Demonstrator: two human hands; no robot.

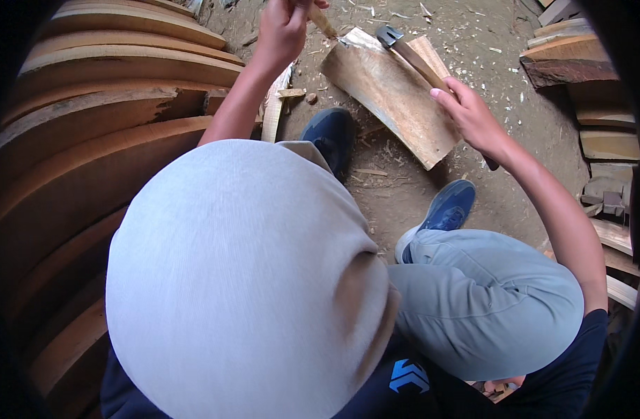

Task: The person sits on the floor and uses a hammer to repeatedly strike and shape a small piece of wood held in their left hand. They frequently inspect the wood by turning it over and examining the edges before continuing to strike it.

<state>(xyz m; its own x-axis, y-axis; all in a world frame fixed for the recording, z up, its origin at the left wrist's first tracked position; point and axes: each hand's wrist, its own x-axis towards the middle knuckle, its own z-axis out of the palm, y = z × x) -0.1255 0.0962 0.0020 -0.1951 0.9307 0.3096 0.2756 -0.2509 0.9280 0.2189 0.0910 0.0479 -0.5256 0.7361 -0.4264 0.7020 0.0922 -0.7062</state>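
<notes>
My right hand (466, 115) is closed round the wooden handle of a hammer (418, 61). Its dark metal head hangs over the far end of a rough, broad wooden board (397, 101), which lies slanted on the ground beyond my feet. At the top edge, my left hand (281, 31) is closed round the wooden handle of a chisel (323, 22). The chisel's lower end meets the board's far left corner, where pale, freshly cut wood shows; its blade is hard to make out. Part of my left hand's grip is cut off by the frame.
Curved planks (124, 66) are stacked along the left, and more cut timber (568, 59) is piled on the right. Wood chips lie over the earth floor (487, 42). A narrow pale strip of wood (273, 108) lies by my left shoe (332, 140); my right shoe (449, 206) is near the board.
</notes>
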